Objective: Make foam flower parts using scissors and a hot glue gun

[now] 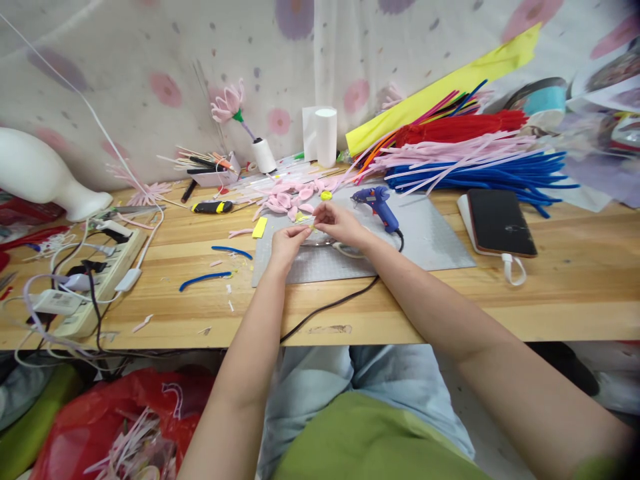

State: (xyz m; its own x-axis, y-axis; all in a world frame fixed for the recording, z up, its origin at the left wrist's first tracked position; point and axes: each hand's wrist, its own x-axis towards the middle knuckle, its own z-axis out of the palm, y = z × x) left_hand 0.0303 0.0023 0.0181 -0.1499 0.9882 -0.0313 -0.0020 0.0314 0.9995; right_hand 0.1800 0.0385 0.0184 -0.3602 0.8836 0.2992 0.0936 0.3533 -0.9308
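A pale wooden table [450,293] stands against a flower-printed cloth backdrop [150,67], with a grey cutting mat [430,243] at its middle. Over the mat, the left hand [286,243] and right hand [336,223] pinch a small yellow piece [311,225], mostly hidden by fingertips. A blue glue gun [377,203] lies just right.
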